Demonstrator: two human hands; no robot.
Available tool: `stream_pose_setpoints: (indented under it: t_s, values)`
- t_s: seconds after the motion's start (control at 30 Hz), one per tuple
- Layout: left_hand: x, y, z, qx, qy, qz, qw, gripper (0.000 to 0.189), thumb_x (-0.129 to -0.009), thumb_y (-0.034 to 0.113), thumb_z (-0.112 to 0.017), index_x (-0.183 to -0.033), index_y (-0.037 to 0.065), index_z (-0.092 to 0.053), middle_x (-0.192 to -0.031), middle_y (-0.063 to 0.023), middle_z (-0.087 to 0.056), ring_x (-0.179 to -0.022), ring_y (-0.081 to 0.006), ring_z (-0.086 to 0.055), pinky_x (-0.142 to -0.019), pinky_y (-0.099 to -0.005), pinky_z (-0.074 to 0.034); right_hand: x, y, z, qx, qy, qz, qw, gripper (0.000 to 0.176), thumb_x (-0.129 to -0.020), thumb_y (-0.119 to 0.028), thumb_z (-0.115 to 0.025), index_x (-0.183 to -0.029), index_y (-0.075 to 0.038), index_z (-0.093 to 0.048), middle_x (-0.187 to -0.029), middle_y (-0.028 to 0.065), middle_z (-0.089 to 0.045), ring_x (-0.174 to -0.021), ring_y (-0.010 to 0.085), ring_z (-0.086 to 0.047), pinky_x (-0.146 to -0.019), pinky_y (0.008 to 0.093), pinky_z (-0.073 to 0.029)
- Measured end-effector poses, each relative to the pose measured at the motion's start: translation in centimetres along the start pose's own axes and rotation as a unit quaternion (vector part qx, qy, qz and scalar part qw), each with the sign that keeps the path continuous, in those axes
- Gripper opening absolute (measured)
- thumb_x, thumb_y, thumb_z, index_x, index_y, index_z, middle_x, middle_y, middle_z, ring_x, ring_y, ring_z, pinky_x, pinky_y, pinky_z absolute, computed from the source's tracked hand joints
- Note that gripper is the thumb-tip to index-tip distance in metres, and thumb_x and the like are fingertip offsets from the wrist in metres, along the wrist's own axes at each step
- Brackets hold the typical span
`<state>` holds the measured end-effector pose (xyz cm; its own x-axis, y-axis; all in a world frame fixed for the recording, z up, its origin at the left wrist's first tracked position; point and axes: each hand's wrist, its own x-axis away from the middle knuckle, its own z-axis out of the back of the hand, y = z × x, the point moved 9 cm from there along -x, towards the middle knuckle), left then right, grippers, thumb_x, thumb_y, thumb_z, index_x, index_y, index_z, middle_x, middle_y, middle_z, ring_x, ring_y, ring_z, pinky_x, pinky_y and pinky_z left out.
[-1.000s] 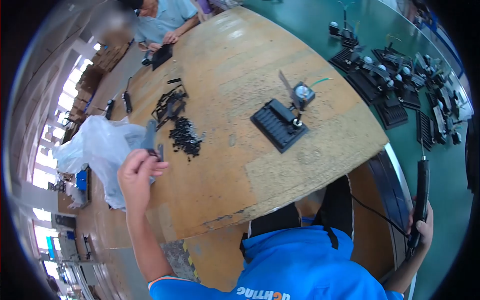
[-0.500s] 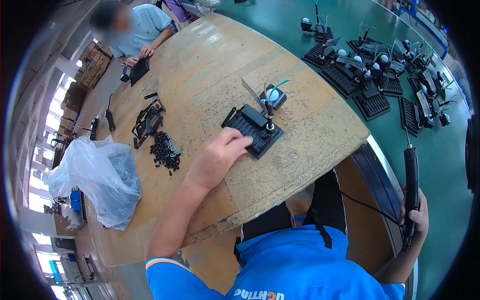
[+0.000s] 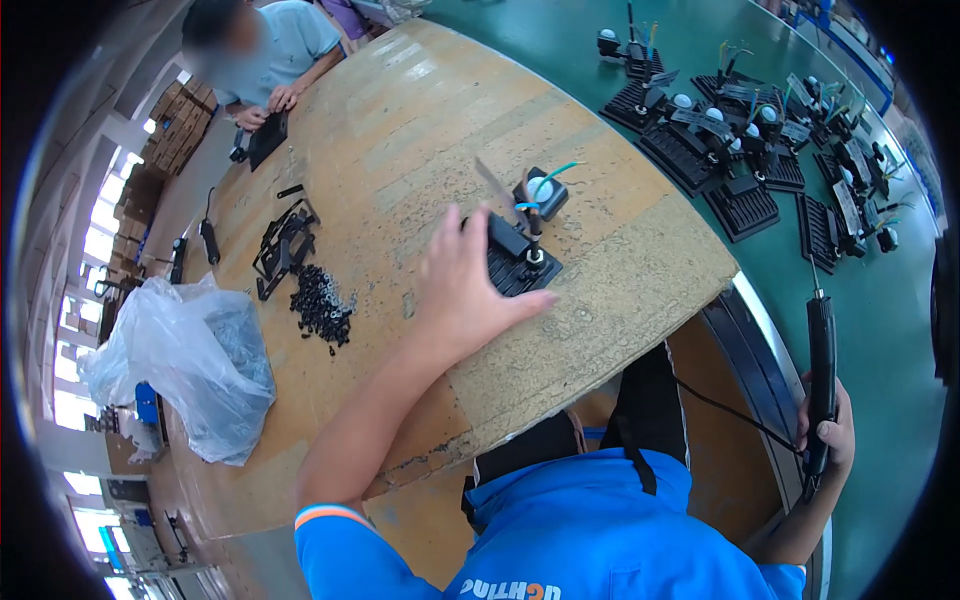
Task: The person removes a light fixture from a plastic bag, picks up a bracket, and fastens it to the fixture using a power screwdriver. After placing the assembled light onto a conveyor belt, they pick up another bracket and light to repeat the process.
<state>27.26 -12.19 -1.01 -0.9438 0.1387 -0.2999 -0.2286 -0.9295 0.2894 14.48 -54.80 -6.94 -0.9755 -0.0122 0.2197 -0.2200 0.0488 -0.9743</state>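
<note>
Left grip (image 3: 462, 290) spread over one black fixture (image 3: 508, 235), right grip (image 3: 838, 432) wrapped round one screwdriver (image 3: 821, 350)

Factory workshop with assembly benches (image 3: 600, 215)

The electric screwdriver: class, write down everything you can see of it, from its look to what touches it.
The electric screwdriver is long, slim and black, with a plastic-looking body and a thin, metallic-looking bit at its far end. It lies lengthwise away from the person, bit foremost, beside the wooden table and against the green surface in view. The right hand grips its lower part, thumb across it. A black cord runs up to that hand. Whether it is running cannot be told.
</note>
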Motion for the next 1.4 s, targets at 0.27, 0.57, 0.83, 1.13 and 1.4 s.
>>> stream_pose_setpoints:
  t_s: [0.27, 0.57, 0.83, 1.13, 1.4]
  values:
    - [1.3, 1.5, -1.1, -0.026, -0.107, 0.059, 0.992, 0.093, -0.062, 0.045, -0.072, -0.134, 0.004, -0.031, -0.126, -0.0256, -0.033, -0.118, -0.04, -0.031, -0.096, -0.0506, -0.028, 2.0, 0.1, -2.5, 0.02, 0.017, 0.002, 1.0, 0.094, -0.051, -0.037, -0.083, -0.119, 0.007, -0.035, -0.055, 0.0037, -0.051, -0.042, 0.0099, -0.051, -0.036, 0.018, -0.039]
    - [4.1, 0.3, 2.0, 0.053, 0.032, -0.011, 0.998, 0.062, -0.081, 0.039, -0.061, -0.129, 0.004, -0.04, -0.13, -0.023, -0.036, -0.122, -0.0382, -0.033, -0.101, -0.047, -0.024, 2.7, 0.6, -14.0, 0.105, -0.298, -0.073, 0.946, 0.077, -0.046, -0.024, -0.09, -0.104, 0.006, -0.05, -0.065, 0.009, -0.062, -0.056, 0.0153, -0.063, -0.052, 0.0242, -0.05]
    - [8.1, -12.2, 8.8, 0.01, 0.057, 0.072, 0.996, 0.011, -0.079, 0.008, -0.062, -0.084, -0.001, -0.064, -0.084, -0.0103, -0.06, -0.085, -0.0249, -0.057, -0.076, -0.0314, -0.044, 2.7, 0.9, -15.3, 0.1, -0.305, -0.093, 0.942, 0.074, -0.049, -0.027, -0.089, -0.103, 0.005, -0.05, -0.067, 0.0093, -0.062, -0.057, 0.0159, -0.063, -0.054, 0.0246, -0.05]
    - [8.5, -10.9, 7.8, -0.106, 0.042, -0.082, 0.99, 0.015, -0.076, 0.003, -0.058, -0.089, -0.001, -0.063, -0.093, -0.0111, -0.06, -0.087, -0.0273, -0.056, -0.078, -0.0342, -0.046, 2.1, 0.5, -16.6, 0.086, -0.279, -0.107, 0.95, 0.075, -0.05, -0.026, -0.088, -0.106, 0.006, -0.05, -0.068, 0.0079, -0.062, -0.061, 0.0148, -0.063, -0.058, 0.0258, -0.049]
    - [8.1, -10.4, 6.8, -0.185, -0.038, -0.165, 0.968, 0.011, -0.073, 0.001, -0.057, -0.084, 0.0, -0.059, -0.083, -0.0102, -0.054, -0.081, -0.0261, -0.054, -0.069, -0.0337, -0.046, 2.3, 1.2, -16.5, 0.172, -0.341, -0.075, 0.921, 0.07, -0.055, -0.023, -0.086, -0.11, 0.004, -0.05, -0.072, 0.0069, -0.064, -0.062, 0.0135, -0.063, -0.058, 0.0261, -0.05]
